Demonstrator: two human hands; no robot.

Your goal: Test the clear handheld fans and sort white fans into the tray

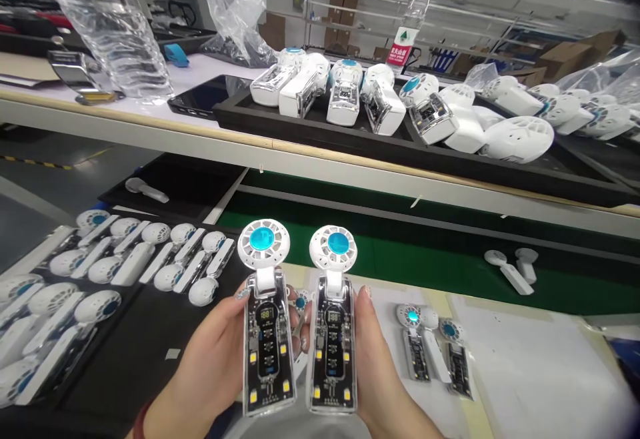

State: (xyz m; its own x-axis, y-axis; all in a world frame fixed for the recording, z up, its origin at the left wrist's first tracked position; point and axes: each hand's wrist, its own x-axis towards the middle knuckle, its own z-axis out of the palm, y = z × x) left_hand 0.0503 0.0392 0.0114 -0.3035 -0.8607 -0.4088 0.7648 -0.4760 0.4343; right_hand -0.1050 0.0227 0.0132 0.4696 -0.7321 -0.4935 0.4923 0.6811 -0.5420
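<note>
My hands are both closed around fans: my left hand (213,365) grips one small handheld fan with a clear circuit-board handle and a white round head with a blue centre (267,319), and my right hand (381,372) grips its twin (333,325), side by side at the lower middle of the frame. Both displays are lit, so I judge I am at a power check. Next calls for setting each down among the white fans (150,252) at lower left, or beside the pair on the white tabletop (525,359) at lower right
</note>
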